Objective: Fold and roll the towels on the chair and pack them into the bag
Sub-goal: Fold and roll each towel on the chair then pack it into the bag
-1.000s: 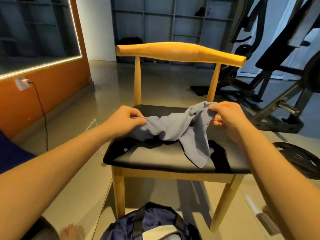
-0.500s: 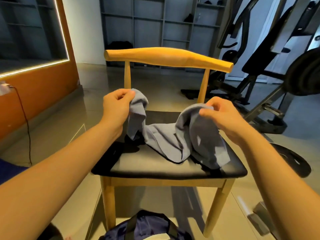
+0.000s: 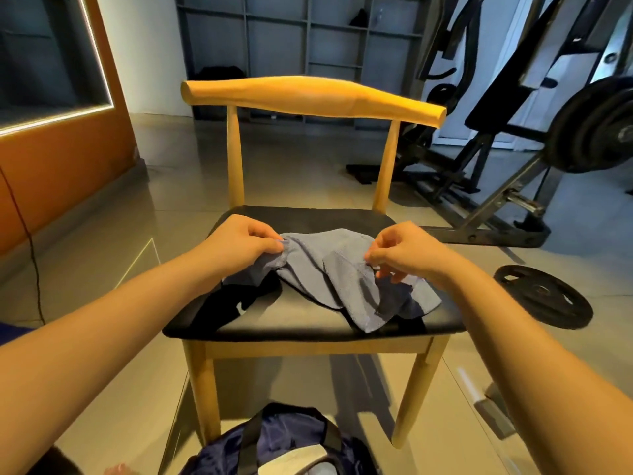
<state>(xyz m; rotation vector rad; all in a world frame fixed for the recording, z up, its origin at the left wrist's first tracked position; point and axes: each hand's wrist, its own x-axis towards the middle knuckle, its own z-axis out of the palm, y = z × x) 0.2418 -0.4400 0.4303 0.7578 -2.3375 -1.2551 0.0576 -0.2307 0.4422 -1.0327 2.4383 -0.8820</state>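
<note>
Head view, hands at the chair. A grey-blue towel point(image 3: 329, 269) lay crumpled on the black seat point(image 3: 308, 217) of a wooden chair point(image 3: 308, 97), spread from the middle of the seat toward its front right corner, where one loose end reached almost to the seat edge. The left hand point(image 3: 239, 245) held the towel's left end: its grip was narrow, thumb and forefinger pinching a gathered bit of the fabric, the other fingers curled. The right hand point(image 3: 407, 255) met the towel's right side with a similar narrow grip, fingertips closed on a fold of the cloth and the remaining fingers bent beneath. The two hands were apart, with the raised middle of the towel between them. A black cloth point(image 3: 239, 303) bearing a small white mark lay flat on the seat under the towel's left part and ran toward the front left corner. A dark blue bag point(image 3: 274, 443) with black straps stood on the floor point(image 3: 120, 389) in front of the chair, at the lower frame edge, something pale showing at its top. A black weight plate point(image 3: 544, 296) lay flat on the floor to the right of the chair; a loaded barbell point(image 3: 589, 125) and grey shelving point(image 3: 274, 29) stood behind
</note>
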